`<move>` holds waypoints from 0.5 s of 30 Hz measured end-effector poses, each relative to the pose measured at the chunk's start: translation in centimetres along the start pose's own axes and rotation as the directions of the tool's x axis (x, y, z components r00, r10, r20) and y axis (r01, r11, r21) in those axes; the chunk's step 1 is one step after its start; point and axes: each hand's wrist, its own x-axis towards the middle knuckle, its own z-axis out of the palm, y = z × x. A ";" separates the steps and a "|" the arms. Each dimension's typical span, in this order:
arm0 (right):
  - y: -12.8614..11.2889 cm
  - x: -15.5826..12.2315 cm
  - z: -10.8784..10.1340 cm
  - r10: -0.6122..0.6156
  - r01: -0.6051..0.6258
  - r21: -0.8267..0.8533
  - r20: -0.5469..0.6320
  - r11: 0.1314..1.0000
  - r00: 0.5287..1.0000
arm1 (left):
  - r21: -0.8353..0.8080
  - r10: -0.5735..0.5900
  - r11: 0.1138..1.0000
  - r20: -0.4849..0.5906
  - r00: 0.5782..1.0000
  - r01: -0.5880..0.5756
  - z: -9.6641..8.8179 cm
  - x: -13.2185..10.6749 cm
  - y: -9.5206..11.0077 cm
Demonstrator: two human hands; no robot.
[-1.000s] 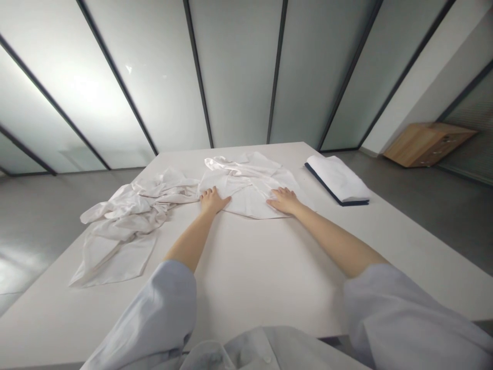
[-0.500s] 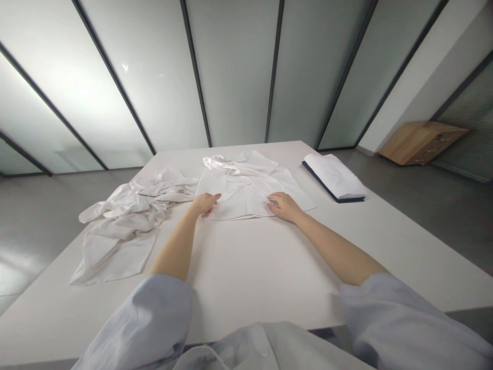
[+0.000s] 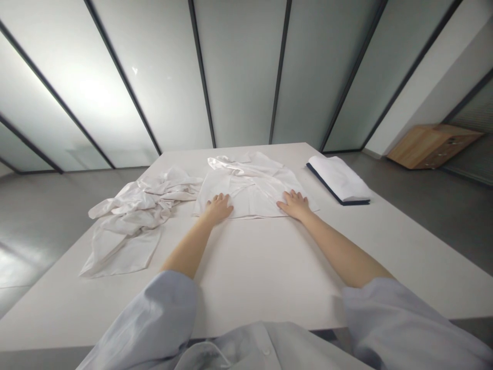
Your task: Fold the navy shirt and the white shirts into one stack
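Observation:
A white garment, seemingly a shirt (image 3: 252,192), lies spread on the white table (image 3: 265,267), its near hem toward me and its far part wrinkled. My left hand (image 3: 219,208) rests flat on the near left part of the cloth, fingers spread. On the near right part lies my right hand (image 3: 296,204), also flat with the fingers apart. Neither hand grips the fabric. Left of the shirt is a crumpled heap of white cloth (image 3: 134,216), its right end close to or touching the shirt's left edge.
Folded white cloth (image 3: 339,177) sits on a dark flat item (image 3: 352,202) near the table's right edge. Frosted glass panels (image 3: 242,72) stand behind the table. A wooden cabinet (image 3: 419,146) is on the floor at the far right.
Both hands have gone from bent fingers at the near part of the shirt to lying flat with fingers spread. The whole view has shifted slightly.

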 end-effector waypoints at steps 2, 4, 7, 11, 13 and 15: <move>0.0 0.1 0.0 -0.003 0.003 -0.002 0.010 1.000 1.000 | -0.005 -0.117 0.993 -0.009 0.993 0.117 0.4 -0.1 -0.3; 0.1 0.2 0.0 -0.004 0.004 0.001 0.010 1.000 1.000 | -0.010 -0.218 0.976 -0.031 0.975 0.218 0.6 -0.1 -0.9; 0.4 0.4 0.2 -0.027 0.027 -0.001 -0.024 1.000 0.999 | -0.001 -0.248 0.969 -0.051 0.967 0.249 0.8 0.0 -1.6; 0.5 0.4 0.3 -0.079 0.079 -0.012 -0.036 0.997 0.996 | 0.039 -0.094 0.995 -0.005 0.996 0.094 0.9 -0.2 -1.6; 0.3 0.3 0.1 -0.091 0.090 -0.015 -0.022 0.996 0.996 | 0.043 -0.062 0.997 0.028 0.998 0.060 0.8 -0.3 -1.4; 0.2 0.1 -0.2 -0.101 0.101 -0.026 -0.012 0.995 0.995 | 0.050 -0.064 0.997 0.033 0.997 0.062 0.6 -0.5 -1.2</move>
